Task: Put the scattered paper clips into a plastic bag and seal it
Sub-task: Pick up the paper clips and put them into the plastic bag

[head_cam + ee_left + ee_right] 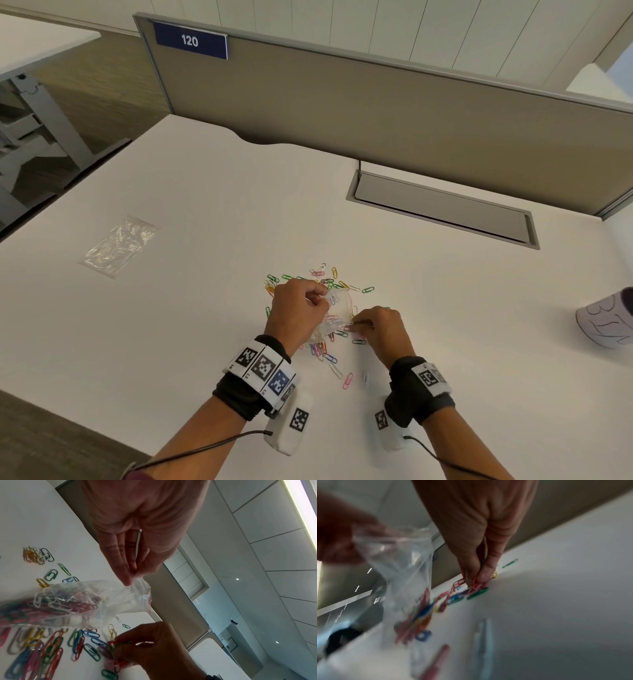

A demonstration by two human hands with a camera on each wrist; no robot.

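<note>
Coloured paper clips [322, 353] lie scattered on the white desk [171, 325] around both hands. My left hand [298, 308] pinches the open rim of a small clear plastic bag [82, 599] and holds it just above the desk; several clips sit inside it. My right hand [380, 327] is to its right, low on the desk, with thumb and fingers pinching a few red and green clips [118, 644]. In the right wrist view those fingertips [481, 578] press down among clips [453, 599] beside the blurred bag [399, 563].
A second clear plastic bag [120, 245] lies flat at the desk's far left. A white paper cup with purple writing [606, 322] lies at the right edge. A grey cable hatch [442, 209] and a partition [376, 109] stand behind.
</note>
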